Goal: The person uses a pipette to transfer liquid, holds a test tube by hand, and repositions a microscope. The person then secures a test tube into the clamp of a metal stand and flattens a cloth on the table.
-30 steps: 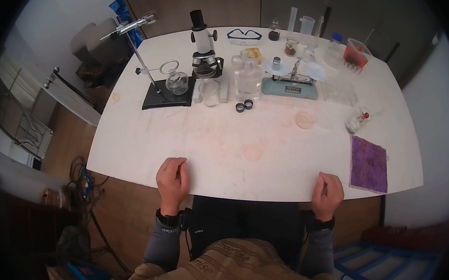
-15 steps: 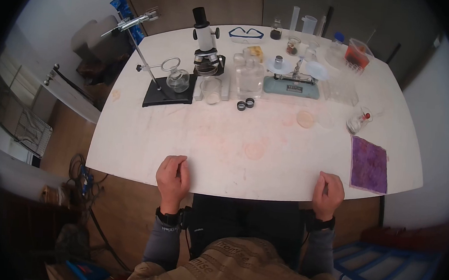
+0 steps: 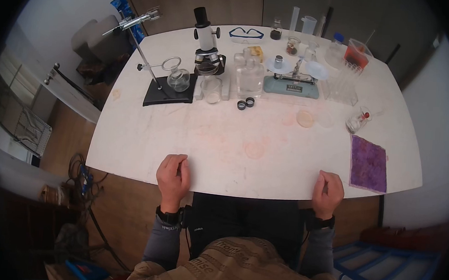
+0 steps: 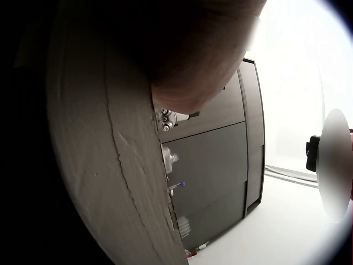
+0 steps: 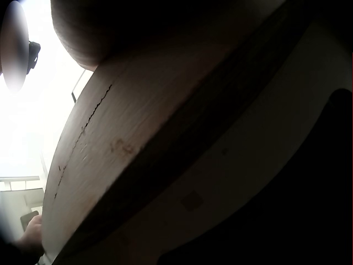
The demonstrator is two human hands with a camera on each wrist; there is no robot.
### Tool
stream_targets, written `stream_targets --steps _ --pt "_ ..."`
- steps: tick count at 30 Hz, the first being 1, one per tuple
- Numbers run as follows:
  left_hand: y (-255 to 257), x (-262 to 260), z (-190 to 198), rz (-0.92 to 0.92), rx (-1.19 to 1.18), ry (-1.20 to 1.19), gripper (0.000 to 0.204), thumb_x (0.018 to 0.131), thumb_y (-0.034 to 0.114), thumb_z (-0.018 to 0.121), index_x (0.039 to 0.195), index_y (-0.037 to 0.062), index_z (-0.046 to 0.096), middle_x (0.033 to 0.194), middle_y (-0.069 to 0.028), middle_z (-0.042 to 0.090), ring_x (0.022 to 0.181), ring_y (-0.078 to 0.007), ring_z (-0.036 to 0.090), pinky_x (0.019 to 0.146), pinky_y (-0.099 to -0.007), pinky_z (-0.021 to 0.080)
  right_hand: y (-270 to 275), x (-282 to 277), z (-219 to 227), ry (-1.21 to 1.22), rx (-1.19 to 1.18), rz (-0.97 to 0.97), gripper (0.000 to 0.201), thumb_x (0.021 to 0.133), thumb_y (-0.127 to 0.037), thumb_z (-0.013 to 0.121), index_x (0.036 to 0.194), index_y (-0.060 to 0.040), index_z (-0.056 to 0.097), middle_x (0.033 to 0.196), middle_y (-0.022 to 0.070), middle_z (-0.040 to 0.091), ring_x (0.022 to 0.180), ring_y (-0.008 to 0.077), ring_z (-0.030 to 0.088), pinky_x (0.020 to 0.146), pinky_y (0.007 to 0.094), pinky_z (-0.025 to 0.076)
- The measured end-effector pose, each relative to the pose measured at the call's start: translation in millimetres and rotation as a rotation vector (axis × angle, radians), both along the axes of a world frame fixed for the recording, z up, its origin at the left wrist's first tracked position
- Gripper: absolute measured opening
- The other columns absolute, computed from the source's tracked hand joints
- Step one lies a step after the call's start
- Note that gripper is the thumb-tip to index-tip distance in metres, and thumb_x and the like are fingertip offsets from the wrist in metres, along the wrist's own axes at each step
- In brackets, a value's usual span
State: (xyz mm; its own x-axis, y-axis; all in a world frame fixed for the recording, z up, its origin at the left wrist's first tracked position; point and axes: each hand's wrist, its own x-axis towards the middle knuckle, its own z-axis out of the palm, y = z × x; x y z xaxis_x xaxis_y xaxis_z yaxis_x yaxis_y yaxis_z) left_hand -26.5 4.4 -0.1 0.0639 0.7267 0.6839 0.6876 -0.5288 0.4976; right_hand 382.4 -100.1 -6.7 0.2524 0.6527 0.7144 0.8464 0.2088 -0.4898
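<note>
On the front edge of the white table (image 3: 208,149), my left hand (image 3: 173,180) rests left of centre, its fingers loosely curled and holding nothing. My right hand (image 3: 328,193) lies the same way farther right, near a purple cloth (image 3: 369,164). In the left wrist view, part of the left hand (image 4: 204,55) covers the top. A dark part of the right hand (image 5: 83,33) shows at the top of the right wrist view. Neither hand touches any of the objects on the table.
Along the back stand a ring stand (image 3: 168,90) with a flask, a microscope (image 3: 206,40), a clear bottle (image 3: 248,79), a teal balance (image 3: 291,87), blue-rimmed goggles (image 3: 246,33), a test tube rack (image 3: 342,91) and a red-filled container (image 3: 356,54). Two black rings (image 3: 246,104) lie mid-table.
The head view has shifted slightly. Both hands stay at the table's front edge in the same pose, and the objects keep their places.
</note>
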Motion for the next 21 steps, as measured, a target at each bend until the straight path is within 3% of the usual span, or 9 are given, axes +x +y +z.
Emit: stream_targets --steps 2,21 --pt "-1.5 -1.3 -0.4 -0.004 -0.077 -0.001 0.009 0.094 -0.002 0.063 0.100 -0.0014 0.069 0.087 -0.0167 0.069 0.075 -0.0322 0.067 0.067 -0.0384 0.053 0.6 -0.5 0.3 0.005 0.002 -0.002 0.012 0.091 0.005 0.068 0.102 0.0030 0.074 0.090 0.0168 0.071 0.078 0.0305 0.068 0.067 0.0374 0.055" --pt "-0.8 0.0 0.8 0.001 -0.051 0.000 0.007 0.093 -0.003 0.063 0.099 -0.0021 0.068 0.085 -0.0169 0.069 0.073 -0.0322 0.066 0.065 -0.0381 0.052 0.4 -0.1 1.3 -0.013 0.011 0.012 0.012 0.092 0.004 0.068 0.103 0.0035 0.074 0.092 0.0165 0.071 0.078 0.0294 0.068 0.068 0.0367 0.055"
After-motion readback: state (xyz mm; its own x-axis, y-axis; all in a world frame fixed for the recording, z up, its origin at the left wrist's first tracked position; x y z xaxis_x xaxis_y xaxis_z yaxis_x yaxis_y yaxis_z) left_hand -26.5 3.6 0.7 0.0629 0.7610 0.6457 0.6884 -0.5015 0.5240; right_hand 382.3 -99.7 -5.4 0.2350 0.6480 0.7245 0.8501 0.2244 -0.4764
